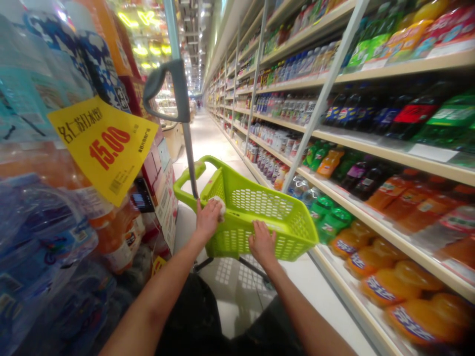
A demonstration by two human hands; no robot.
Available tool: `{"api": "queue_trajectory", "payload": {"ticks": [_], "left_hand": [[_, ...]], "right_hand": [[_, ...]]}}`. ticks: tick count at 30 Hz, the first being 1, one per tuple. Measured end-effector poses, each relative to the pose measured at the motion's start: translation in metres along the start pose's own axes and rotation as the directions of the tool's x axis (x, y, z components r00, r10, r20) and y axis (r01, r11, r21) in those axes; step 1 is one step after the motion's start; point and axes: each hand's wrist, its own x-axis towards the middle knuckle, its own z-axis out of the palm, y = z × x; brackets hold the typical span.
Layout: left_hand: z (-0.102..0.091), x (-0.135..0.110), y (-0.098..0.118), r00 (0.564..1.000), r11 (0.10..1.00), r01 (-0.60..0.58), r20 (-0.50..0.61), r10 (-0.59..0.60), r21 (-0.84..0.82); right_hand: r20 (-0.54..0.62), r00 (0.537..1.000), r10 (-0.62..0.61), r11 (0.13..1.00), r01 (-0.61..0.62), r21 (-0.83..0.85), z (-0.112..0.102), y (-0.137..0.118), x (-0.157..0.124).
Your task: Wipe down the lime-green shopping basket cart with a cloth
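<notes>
A lime-green plastic shopping cart (256,237) with perforated sides stands in front of me, and nothing shows inside its basket. My left hand (208,219) presses a crumpled white cloth or wipe (218,206) against the near rim, close to the cart's handle end. Further along the same side, my right hand (262,243) grips the basket's edge, its fingers bent over the rim. A grey post with a dark loop handle (178,91) rises behind my left hand.
Shelves of bottled drinks (356,173) line the right side, with orange soda bottles (389,282) at the bottom. Stacked bottle packs (40,232) and a yellow price sign (106,148) crowd the left. The aisle floor (202,131) runs ahead between them.
</notes>
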Motion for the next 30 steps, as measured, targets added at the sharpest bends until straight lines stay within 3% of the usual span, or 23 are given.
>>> {"api": "queue_trajectory", "payload": {"ticks": [8, 15, 19, 26, 30], "left_hand": [[-0.01, 0.001, -0.014, 0.997, 0.997, 0.046, -0.057, -0.043, 0.055], [0.022, -0.003, 0.018, 0.998, 0.998, -0.061, 0.032, 0.061, 0.008], [0.025, -0.006, 0.028, 0.997, 0.998, -0.068, 0.034, 0.069, -0.011], [0.013, -0.003, 0.01, 0.996, 0.997, -0.071, 0.052, 0.07, 0.012], [0.016, -0.004, 0.006, 0.998, 0.999, -0.045, 0.039, 0.044, 0.025]], "right_hand": [[0.019, 1.0, 0.018, 1.0, -0.018, 0.005, -0.001, -0.003, -0.003], [0.06, 0.997, 0.043, 0.999, -0.043, 0.004, -0.009, -0.014, -0.005], [0.06, 0.998, 0.03, 1.0, -0.03, 0.004, -0.01, -0.014, -0.006], [0.049, 0.999, 0.023, 0.999, -0.025, 0.037, -0.01, -0.011, -0.008], [0.05, 0.999, 0.01, 0.999, -0.013, 0.051, -0.01, -0.013, -0.009]]}}
